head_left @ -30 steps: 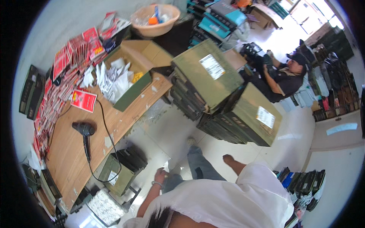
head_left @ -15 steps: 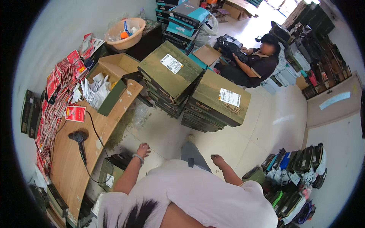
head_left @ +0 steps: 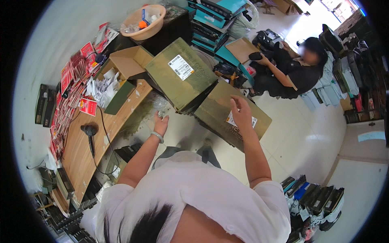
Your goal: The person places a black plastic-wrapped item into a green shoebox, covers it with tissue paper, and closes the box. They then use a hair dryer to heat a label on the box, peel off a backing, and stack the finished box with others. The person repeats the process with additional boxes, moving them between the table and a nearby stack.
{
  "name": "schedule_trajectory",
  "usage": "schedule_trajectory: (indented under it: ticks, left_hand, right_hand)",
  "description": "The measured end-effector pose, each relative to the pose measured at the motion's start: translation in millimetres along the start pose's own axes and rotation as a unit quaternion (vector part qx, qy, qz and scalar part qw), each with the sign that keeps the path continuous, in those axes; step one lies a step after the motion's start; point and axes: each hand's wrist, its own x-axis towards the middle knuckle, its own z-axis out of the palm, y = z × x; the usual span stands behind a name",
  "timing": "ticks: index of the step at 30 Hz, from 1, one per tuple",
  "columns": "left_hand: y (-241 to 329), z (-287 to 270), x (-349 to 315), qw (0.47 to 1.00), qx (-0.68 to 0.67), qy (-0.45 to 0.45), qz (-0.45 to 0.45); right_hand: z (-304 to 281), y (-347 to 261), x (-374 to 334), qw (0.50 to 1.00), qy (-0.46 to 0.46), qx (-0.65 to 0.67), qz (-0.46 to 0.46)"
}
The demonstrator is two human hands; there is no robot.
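Note:
My left hand (head_left: 161, 122) is stretched forward with its fingers apart and holds nothing; a bracelet sits on the wrist. It hovers over the floor just in front of the left stack of olive-green cartons (head_left: 178, 75). My right hand (head_left: 241, 111) is open too and reaches over the top of the right stack of olive-green cartons (head_left: 221, 109), by its white label. Whether it touches the carton I cannot tell.
A wooden table (head_left: 87, 150) on the left bears a black handheld scanner (head_left: 89, 131), red packets (head_left: 65, 101) and an open cardboard box (head_left: 121, 69) of white bags. A pink basin (head_left: 144, 20) stands behind. A seated person (head_left: 291, 69) works at the far right. Black cases (head_left: 320, 200) lie at lower right.
Both my arms have stretched forward from near my body toward the green cartons. The view has tilted, so the cartons and table appear closer and larger.

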Motion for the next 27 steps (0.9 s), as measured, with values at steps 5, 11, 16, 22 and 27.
schedule_trajectory:
  ticks: [5, 11, 16, 22, 27]
  left_hand:
    - [58, 7, -32, 0.985, -0.044, -0.134, -0.104]
    - [58, 66, 5, 0.968, -0.052, -0.223, 0.104]
    - [99, 120, 34, 0.954, -0.056, -0.270, 0.115]
    - [30, 152, 55, 0.957, 0.001, -0.248, -0.151]
    - [-120, 203, 81, 0.983, -0.089, -0.111, -0.115]
  right_hand:
    - [-27, 38, -10, 0.987, 0.141, -0.069, 0.040]
    - [-89, 103, -91, 0.919, 0.259, -0.155, 0.254]
    - [-102, 121, -83, 0.910, 0.218, -0.199, 0.290]
    - [-85, 117, -13, 0.923, 0.160, -0.300, 0.178]
    - [-70, 121, -15, 0.918, 0.068, -0.374, 0.111]
